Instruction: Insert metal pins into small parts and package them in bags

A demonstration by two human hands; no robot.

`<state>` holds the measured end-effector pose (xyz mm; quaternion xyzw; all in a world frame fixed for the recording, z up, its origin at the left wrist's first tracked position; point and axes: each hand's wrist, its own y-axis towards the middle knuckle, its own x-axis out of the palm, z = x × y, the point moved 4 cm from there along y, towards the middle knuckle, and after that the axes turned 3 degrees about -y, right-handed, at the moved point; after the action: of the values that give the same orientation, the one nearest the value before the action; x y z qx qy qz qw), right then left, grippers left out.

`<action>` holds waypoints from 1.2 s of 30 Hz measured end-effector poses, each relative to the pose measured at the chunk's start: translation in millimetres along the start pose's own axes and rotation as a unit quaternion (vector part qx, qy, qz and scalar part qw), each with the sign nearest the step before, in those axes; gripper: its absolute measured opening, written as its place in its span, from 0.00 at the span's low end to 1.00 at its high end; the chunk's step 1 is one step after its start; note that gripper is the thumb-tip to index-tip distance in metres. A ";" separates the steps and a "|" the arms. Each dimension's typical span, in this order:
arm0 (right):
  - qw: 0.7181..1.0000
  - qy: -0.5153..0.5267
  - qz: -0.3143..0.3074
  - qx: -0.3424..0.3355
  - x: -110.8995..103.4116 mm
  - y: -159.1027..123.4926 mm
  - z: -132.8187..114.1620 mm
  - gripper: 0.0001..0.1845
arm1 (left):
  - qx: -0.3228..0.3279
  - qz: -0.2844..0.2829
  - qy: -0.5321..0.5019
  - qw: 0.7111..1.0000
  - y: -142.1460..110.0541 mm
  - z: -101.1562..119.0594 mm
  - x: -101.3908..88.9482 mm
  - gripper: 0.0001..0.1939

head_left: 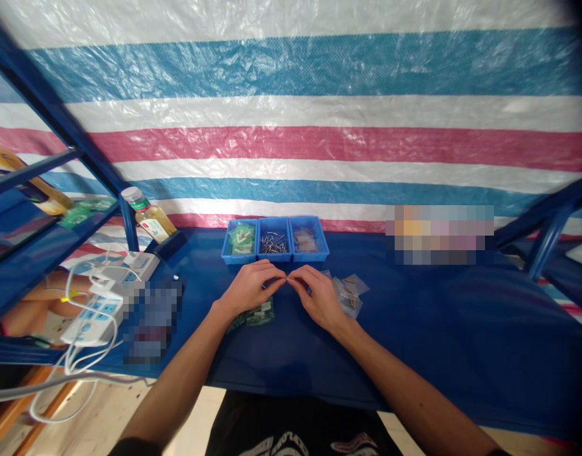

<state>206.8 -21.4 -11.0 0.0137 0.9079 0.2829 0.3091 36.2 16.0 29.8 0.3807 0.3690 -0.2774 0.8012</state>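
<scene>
You had both hands near the centre of the frame, fingertips meeting just in front of a row of three blue bins. Your left hand point(253, 286) came in from the lower left, its thumb and index finger closed to a narrow pinch. Your right hand point(318, 292) came in from the lower right and mirrored it, pinched just as narrow. Between the two pinches, at the centre of the frame, you held a tiny piece point(287, 279), too small and too covered by your fingers to identify.

Just beyond your fingertips, the left bin point(239, 259) held a green bag point(242, 238) with pale pieces showing, the middle bin point(274, 256) held loose metal pins point(273, 242), and the right bin point(310, 257) held clear bags point(304, 240). Partly hidden below your left hand lay green packets point(261, 315). Just beside your right hand, right of centre, clear packets point(351, 292) lay with slim pieces inside. All of these rested on the dark blue table point(437, 342).

At the left of the frame, a white-capped bottle point(151, 218) leaned near a blue post, above a white power strip point(94, 310) draped with white cables point(72, 361). A striped sheet point(319, 142) filled the top of the frame, and your dark shirt point(300, 421) showed at the bottom centre.
</scene>
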 end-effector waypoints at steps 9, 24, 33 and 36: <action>1.000 -0.003 -0.011 0.002 1.6 -1.2 1.4 0.07 | -0.022 -0.004 0.009 1.000 -2.0 -2.3 1.2 0.10; 1.000 -0.004 -0.010 0.007 2.6 -2.0 3.4 0.07 | -0.019 0.002 0.003 1.000 -2.9 -5.8 2.3 0.11; 1.000 -0.020 -0.018 0.012 0.0 -0.8 2.5 0.11 | -0.013 -0.002 0.004 1.000 -1.7 -3.4 1.0 0.11; 1.000 -0.015 -0.015 0.017 0.4 -0.9 3.4 0.06 | -0.013 -0.003 0.006 1.000 -1.9 -3.6 0.9 0.11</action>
<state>208.5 -20.3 -13.9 0.0100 0.9080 0.2626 0.3262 34.0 17.7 26.8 0.3710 0.3782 -0.2725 0.8032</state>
